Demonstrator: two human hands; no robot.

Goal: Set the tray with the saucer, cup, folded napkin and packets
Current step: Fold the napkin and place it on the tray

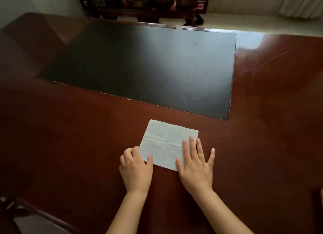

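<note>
A white paper napkin (166,141) lies flat on the dark red wooden table (70,137), close to me. My left hand (135,167) pinches the napkin's near left corner between thumb and curled fingers. My right hand (195,165) lies flat with fingers spread, pressing down the napkin's right edge. No tray, saucer, cup or packets are in view.
A large black rectangular inlay or mat (148,64) covers the table's far middle. Beyond the table stands dark carved wooden furniture (145,5) on a pale floor. A chair arm (40,214) shows at the lower left.
</note>
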